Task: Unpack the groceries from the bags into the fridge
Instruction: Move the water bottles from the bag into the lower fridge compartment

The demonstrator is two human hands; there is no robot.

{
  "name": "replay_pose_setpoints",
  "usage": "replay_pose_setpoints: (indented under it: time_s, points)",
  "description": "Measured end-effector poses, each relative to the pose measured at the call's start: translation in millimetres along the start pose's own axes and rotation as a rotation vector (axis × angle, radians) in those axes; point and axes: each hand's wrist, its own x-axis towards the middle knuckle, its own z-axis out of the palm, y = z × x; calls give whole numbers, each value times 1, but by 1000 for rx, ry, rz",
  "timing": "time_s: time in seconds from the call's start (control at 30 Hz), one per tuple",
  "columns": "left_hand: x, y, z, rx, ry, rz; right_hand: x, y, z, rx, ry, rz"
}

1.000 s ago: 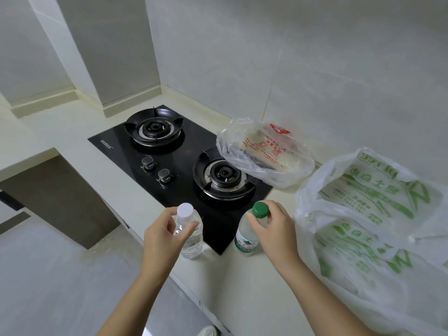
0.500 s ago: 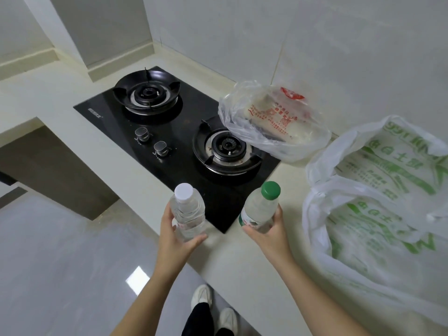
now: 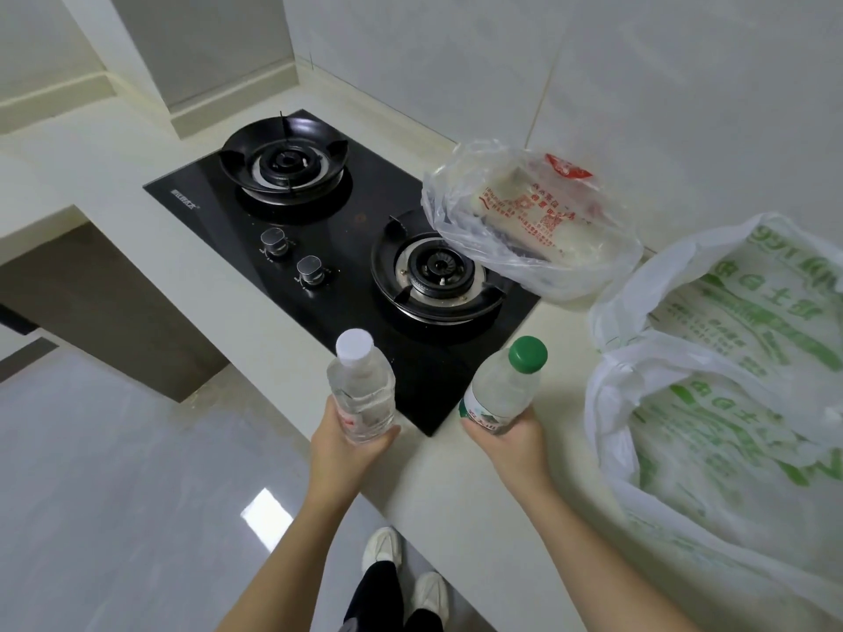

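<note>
White-capped bottle (image 3: 362,394) and green-capped bottle (image 3: 504,394), both filled with clear liquid, are held side by side but apart above the front edge of the pale counter (image 3: 456,485), by the near corner of the black hob (image 3: 255,221). The white-capped bottle is gripped round its lower body by the left hand (image 3: 346,449), fingers and thumb curled about it; the green-capped bottle, tilted with its cap away and to the right, is gripped round its labelled base by the right hand (image 3: 506,442). To the right, a large green-printed bag (image 3: 730,403) is slumped on the counter with its mouth open towards the bottles; what it holds cannot be made out. Behind, against the wall, a clear bag (image 3: 533,221) with red print is seen, a pale wrapped package (image 3: 538,207) lying inside it; its edge overlaps the near burner (image 3: 435,271). The far burner (image 3: 285,161) and two knobs (image 3: 292,255) are left uncovered. Below the counter edge, grey floor (image 3: 114,472) and white shoes (image 3: 383,547) are visible.
</note>
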Motion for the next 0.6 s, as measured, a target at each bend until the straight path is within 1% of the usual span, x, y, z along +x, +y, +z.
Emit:
replay_pose_setpoints:
  time_s: [0.07,0.17,0.33,0.5,0.6]
  points:
    - [-9,10,0,-66,39,7,0,-11,-4,23,-17,-10]
    - [-15,35,-6,-168,90,56,1,-46,-11,87,-12,-78]
    - [-24,99,-30,-304,158,230,1,-119,-24,202,-48,-253]
    - [-49,152,-57,-402,202,370,-8,-169,-28,302,-175,-340]
    - [-59,167,-73,-425,238,420,-16,-189,-26,321,-278,-378]
